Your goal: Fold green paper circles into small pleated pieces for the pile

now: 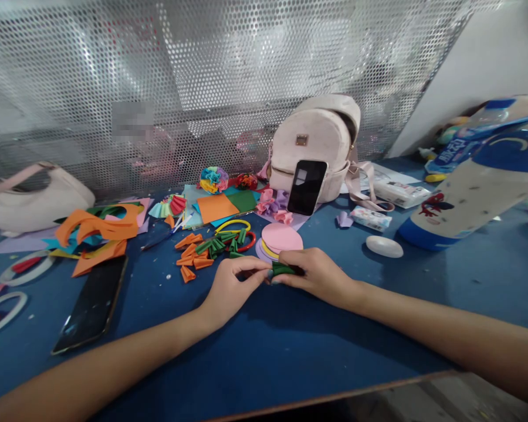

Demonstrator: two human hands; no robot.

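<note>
Between my two hands is a small dark green folded paper piece [283, 269], pinched at both ends. My left hand [233, 287] grips its left end with thumb and fingertips. At its other end, my right hand [319, 275] closes thumb and fingers around it, hiding part of the paper. Just behind them lies a stack of round paper discs [282, 237], pink on top with yellow and lilac below. Green folded paper pieces [222, 243] and orange folded paper pieces [193, 257] are heaped to the left of the stack.
A dark phone [94, 305] lies at the left by orange paper strips [99, 228] and tape rolls [26, 268]. Another phone [307, 187] leans on a white backpack [312, 146]. A large bottle [475, 187] and a white oval object [384, 246] are at the right. The table edge [334, 398] runs in front.
</note>
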